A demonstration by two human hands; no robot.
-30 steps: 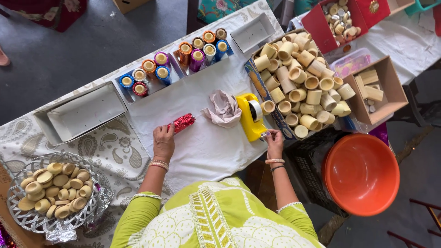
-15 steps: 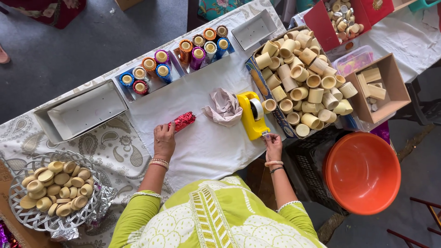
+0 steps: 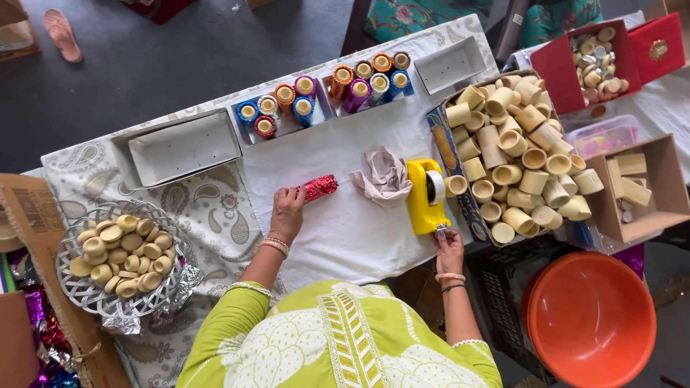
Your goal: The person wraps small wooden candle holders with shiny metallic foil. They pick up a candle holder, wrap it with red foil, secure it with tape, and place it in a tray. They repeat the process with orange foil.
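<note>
At centre frame we see the left hand (image 3: 286,214) resting on the white cloth (image 3: 345,230), its fingers closed on the near end of a red foil tube (image 3: 317,188) that lies on the cloth, tilted up to the right. The right hand (image 3: 448,248) is well apart from it, lower right of centre, its fingertips pinched at the near end of the yellow tape dispenser (image 3: 425,195); we cannot tell whether they hold tape. A crumpled pink rag (image 3: 384,176) lies between the tube and the dispenser, touching the dispenser.

Right of the dispenser a box (image 3: 440,140) is heaped with plain beige tubes (image 3: 517,158). At upper centre, two white trays hold foil-wrapped tubes (image 3: 323,93) standing upright. At lower left a silver basket (image 3: 154,287) holds beige caps (image 3: 118,244). An orange basin (image 3: 589,320) sits at lower right.
</note>
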